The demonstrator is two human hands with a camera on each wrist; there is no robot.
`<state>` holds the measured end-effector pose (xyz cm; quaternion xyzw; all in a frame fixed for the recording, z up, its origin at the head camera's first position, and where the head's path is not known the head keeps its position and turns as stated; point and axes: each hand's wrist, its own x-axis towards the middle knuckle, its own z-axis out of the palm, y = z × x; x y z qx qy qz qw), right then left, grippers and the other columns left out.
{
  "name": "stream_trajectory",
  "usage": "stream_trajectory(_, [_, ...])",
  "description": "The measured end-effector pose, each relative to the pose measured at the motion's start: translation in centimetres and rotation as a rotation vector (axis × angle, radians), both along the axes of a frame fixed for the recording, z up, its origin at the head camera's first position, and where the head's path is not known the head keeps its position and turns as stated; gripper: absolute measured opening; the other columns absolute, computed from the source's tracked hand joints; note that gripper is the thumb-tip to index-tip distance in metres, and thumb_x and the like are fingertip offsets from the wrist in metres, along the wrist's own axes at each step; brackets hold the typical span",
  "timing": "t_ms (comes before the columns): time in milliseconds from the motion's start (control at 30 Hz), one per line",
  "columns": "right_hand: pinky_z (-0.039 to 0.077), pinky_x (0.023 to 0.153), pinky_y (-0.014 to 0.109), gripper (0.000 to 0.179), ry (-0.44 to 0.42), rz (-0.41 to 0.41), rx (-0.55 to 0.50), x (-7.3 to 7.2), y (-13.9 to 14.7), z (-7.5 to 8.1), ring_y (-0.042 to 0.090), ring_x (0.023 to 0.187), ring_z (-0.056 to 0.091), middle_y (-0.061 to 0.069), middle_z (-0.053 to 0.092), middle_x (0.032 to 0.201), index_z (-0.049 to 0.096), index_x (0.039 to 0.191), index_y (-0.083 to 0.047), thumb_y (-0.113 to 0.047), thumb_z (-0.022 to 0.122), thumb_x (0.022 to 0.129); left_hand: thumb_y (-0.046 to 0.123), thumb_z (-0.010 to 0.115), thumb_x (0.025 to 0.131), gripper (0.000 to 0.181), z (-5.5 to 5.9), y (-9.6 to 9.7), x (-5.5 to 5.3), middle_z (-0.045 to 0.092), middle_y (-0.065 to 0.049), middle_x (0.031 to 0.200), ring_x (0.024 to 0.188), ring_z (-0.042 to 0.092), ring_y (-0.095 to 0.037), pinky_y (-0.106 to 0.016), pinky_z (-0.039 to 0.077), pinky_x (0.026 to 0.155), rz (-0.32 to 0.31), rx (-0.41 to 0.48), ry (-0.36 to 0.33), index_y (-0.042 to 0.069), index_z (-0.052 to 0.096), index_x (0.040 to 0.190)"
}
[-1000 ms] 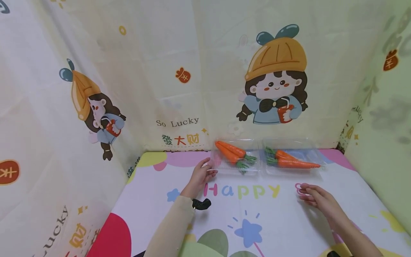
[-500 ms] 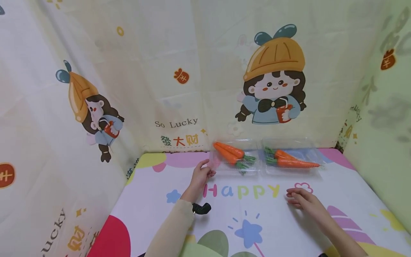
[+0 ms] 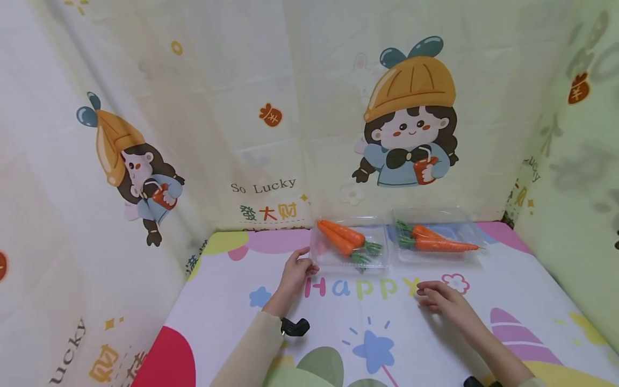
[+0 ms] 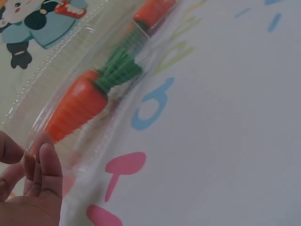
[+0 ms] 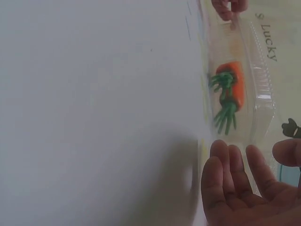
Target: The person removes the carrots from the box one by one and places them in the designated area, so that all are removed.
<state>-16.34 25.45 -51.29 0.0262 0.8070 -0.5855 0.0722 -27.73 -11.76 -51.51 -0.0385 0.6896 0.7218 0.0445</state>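
My left hand pinches the left edge of a clear plastic box at the back of the table. Two orange carrots with green tops lie in this box. From the left wrist view, thumb and fingertips meet at the box corner, by the tip of a carrot. My right hand hovers over the table in front of the boxes, holding nothing. Its fingers are slightly bent and apart from the box in the right wrist view.
A second clear plastic box with two more carrots stands just right of the first. Behind them a printed cloth wall rises at the table's back edge. The white tablecloth carries colourful prints.
My left hand has drawn the left box slightly toward me, with its carrots. The right hand has moved left across the table. The right box keeps its place.
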Motion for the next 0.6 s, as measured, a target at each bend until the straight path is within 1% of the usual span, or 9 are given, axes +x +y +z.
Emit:
stream_trajectory(100, [0.058,0.083,0.021,0.046,0.015,-0.001,0.000,-0.3,-0.4,0.1,0.011,0.096,0.073,0.026,0.067,0.128,0.054,0.138,0.010,-0.025,0.051,0.109,0.000,0.049,0.097,0.047,0.0,0.0,0.5,0.067,-0.006,0.082,0.070,0.066,-0.011,-0.021,0.057,0.071,-0.004,-0.019,0.033,-0.005,0.047,0.144])
stream_trajectory(200, [0.058,0.083,0.022,0.047,0.014,-0.006,-0.008,-0.6,-0.9,0.3,0.013,0.097,0.072,0.024,0.067,0.128,0.054,0.140,0.008,-0.028,0.051,0.109,0.003,0.050,0.099,0.046,0.1,0.1,1.1,0.066,-0.005,0.084,0.072,0.066,-0.012,-0.021,0.058,0.073,-0.003,-0.050,0.032,-0.003,0.047,0.144])
stream_trajectory(233, [0.058,0.083,0.022,0.048,0.012,-0.008,-0.012,-0.7,-1.0,0.4,0.014,0.097,0.072,0.024,0.066,0.128,0.053,0.140,0.008,-0.029,0.051,0.109,0.004,0.050,0.099,0.046,0.2,0.1,1.4,0.066,-0.010,0.086,0.073,0.066,-0.014,-0.024,0.059,0.075,-0.004,-0.066,0.025,-0.003,0.047,0.144])
stream_trajectory(267, [0.058,0.084,0.022,0.048,0.013,-0.008,-0.018,-0.8,-1.2,0.5,0.014,0.097,0.072,0.024,0.066,0.128,0.053,0.140,0.008,-0.029,0.051,0.109,0.004,0.050,0.100,0.045,0.7,0.2,1.9,0.066,-0.014,0.087,0.074,0.066,-0.016,-0.025,0.059,0.076,-0.005,-0.074,0.021,-0.003,0.047,0.144])
stream_trajectory(333, [0.058,0.084,0.023,0.047,0.020,-0.006,-0.027,-0.9,-1.5,0.6,0.015,0.097,0.071,0.024,0.065,0.128,0.052,0.140,0.008,-0.028,0.050,0.110,0.005,0.051,0.100,0.045,0.7,0.3,2.4,0.065,-0.015,0.088,0.074,0.065,-0.018,-0.027,0.059,0.076,0.000,-0.092,0.021,-0.002,0.048,0.144])
stream_trajectory(433, [0.058,0.084,0.023,0.046,0.022,-0.004,-0.040,-1.2,-1.8,0.8,0.015,0.096,0.071,0.024,0.065,0.127,0.052,0.140,0.009,-0.026,0.049,0.110,0.005,0.051,0.099,0.046,0.4,0.4,3.1,0.064,-0.019,0.090,0.074,0.065,-0.023,-0.026,0.057,0.067,0.006,-0.100,0.027,-0.002,0.048,0.144])
stream_trajectory(500, [0.058,0.084,0.023,0.047,0.020,-0.002,-0.047,-1.3,-2.0,0.7,0.015,0.096,0.071,0.023,0.066,0.126,0.052,0.140,0.010,-0.026,0.048,0.110,0.007,0.052,0.100,0.046,-0.3,0.3,3.2,0.064,-0.014,0.089,0.073,0.064,-0.022,-0.023,0.052,0.060,0.015,-0.104,0.029,0.001,0.048,0.145])
stream_trajectory(567, [0.058,0.083,0.024,0.046,0.010,-0.008,-0.059,-1.3,-2.1,0.8,0.014,0.095,0.071,0.021,0.067,0.125,0.051,0.139,0.010,-0.025,0.049,0.110,0.008,0.052,0.100,0.047,-0.4,0.4,3.6,0.064,-0.018,0.093,0.073,0.064,-0.022,-0.022,0.047,0.056,0.013,-0.111,0.029,0.001,0.047,0.146])
stream_trajectory(600, [0.058,0.083,0.024,0.046,0.007,-0.010,-0.065,-1.3,-2.2,0.8,0.013,0.095,0.071,0.020,0.068,0.124,0.051,0.139,0.010,-0.025,0.049,0.110,0.008,0.052,0.100,0.047,-0.4,0.4,3.8,0.064,-0.020,0.095,0.072,0.063,-0.021,-0.022,0.047,0.057,0.012,-0.115,0.025,0.001,0.047,0.146])
